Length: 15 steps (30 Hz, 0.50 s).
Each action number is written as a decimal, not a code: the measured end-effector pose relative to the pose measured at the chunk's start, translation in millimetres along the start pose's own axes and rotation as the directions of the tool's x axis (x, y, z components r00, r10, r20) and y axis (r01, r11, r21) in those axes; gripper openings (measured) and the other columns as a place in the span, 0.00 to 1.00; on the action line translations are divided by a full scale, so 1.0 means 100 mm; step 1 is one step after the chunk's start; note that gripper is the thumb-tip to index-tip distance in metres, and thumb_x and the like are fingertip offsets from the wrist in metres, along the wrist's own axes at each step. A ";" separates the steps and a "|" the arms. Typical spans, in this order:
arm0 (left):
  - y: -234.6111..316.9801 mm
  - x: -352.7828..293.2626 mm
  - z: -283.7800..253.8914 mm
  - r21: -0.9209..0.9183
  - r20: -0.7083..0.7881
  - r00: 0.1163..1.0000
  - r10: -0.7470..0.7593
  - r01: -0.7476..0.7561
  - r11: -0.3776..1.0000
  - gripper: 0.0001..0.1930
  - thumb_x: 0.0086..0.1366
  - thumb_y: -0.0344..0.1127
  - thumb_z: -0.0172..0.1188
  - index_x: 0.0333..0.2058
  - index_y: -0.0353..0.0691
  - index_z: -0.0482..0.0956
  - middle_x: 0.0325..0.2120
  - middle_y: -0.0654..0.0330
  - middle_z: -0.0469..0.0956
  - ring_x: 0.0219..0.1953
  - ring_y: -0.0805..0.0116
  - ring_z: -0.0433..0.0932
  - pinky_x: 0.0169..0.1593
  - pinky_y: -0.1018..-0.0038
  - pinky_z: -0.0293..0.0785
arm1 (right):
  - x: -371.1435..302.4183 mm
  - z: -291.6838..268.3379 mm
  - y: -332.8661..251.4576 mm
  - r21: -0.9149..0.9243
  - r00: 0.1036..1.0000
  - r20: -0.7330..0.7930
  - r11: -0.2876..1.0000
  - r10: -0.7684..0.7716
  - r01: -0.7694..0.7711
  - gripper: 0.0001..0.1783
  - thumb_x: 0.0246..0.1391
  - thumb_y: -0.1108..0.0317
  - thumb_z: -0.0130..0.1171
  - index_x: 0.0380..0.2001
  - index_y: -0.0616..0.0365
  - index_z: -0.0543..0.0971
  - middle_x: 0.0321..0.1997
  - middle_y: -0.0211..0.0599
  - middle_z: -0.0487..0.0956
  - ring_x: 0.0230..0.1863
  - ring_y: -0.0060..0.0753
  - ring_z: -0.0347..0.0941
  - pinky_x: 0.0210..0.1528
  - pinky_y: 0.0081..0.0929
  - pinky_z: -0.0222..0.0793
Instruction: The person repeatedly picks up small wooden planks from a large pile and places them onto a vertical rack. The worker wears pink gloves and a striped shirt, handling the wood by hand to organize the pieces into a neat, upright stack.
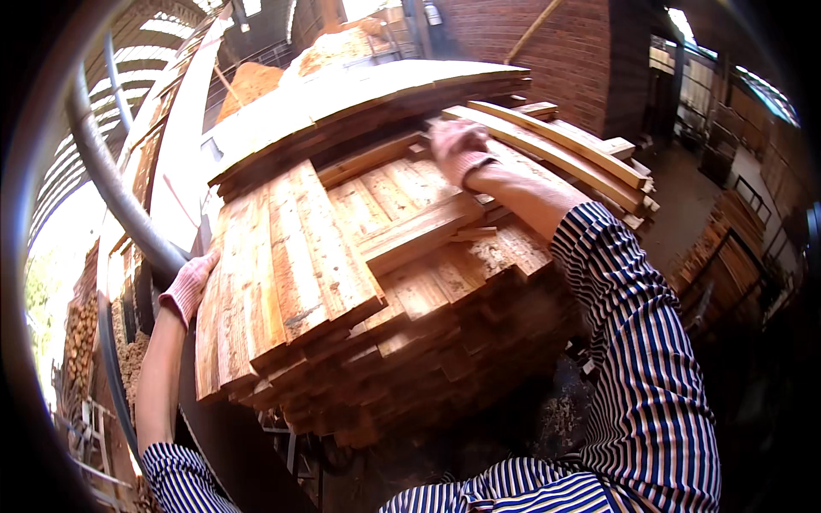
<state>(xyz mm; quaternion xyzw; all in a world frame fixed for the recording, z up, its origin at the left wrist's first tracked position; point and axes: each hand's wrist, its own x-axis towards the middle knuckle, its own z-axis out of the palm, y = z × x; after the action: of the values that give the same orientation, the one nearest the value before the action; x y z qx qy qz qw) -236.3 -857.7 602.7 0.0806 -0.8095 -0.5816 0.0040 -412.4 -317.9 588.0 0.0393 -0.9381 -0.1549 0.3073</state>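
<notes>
My left hand, in a pale pink knit glove, rests against the left edge of a stack of planed planks; its fingers look stretched along the edge. My right hand, gloved alike, is over the far right part of the stack and smeared by motion. I cannot tell whether its fingers hold anything. Below it, a loose board lies at an angle across the lower layer. A small wood offcut lies beside that board. The planks on the left sit one layer higher than those on the right.
Beyond the stack lies a sunlit layer of boards. Several square timbers jut out at the right. A grey pipe curves down at the left. Behind are a sawdust heap, a brick wall and more stacked wood at the right.
</notes>
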 end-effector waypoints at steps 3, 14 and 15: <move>-0.07 0.07 0.13 -0.194 0.002 0.995 -0.096 0.095 0.976 0.21 0.75 0.45 0.53 0.49 0.30 0.79 0.42 0.54 0.83 0.37 0.66 0.83 0.43 0.71 0.82 | -0.11 0.17 0.54 -0.143 0.960 0.280 0.989 0.013 0.028 0.16 0.59 0.62 0.61 0.47 0.56 0.84 0.43 0.45 0.84 0.40 0.46 0.82 0.27 0.49 0.78; -0.11 0.13 0.11 -0.124 -0.082 0.992 -0.097 0.087 0.989 0.21 0.73 0.47 0.56 0.49 0.31 0.79 0.37 0.58 0.82 0.36 0.70 0.80 0.43 0.72 0.79 | -0.39 -0.54 0.88 0.301 0.838 0.514 0.953 -0.183 0.024 0.35 0.55 0.54 0.55 0.66 0.49 0.67 0.53 0.55 0.79 0.53 0.53 0.79 0.54 0.47 0.74; -0.16 0.10 0.03 -0.083 -0.114 0.988 -0.100 0.091 0.992 0.21 0.73 0.47 0.56 0.49 0.31 0.79 0.38 0.57 0.83 0.37 0.69 0.80 0.44 0.72 0.79 | -0.40 -0.66 0.88 0.310 0.845 0.513 0.951 -0.154 -0.015 0.34 0.55 0.55 0.54 0.66 0.49 0.67 0.52 0.55 0.80 0.52 0.52 0.79 0.52 0.46 0.75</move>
<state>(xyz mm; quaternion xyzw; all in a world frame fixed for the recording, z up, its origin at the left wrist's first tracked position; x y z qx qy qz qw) -244.7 -861.4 585.9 0.1536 -0.7797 -0.6064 0.0272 -339.3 -245.0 643.4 0.0756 -0.9966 -0.0255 0.0206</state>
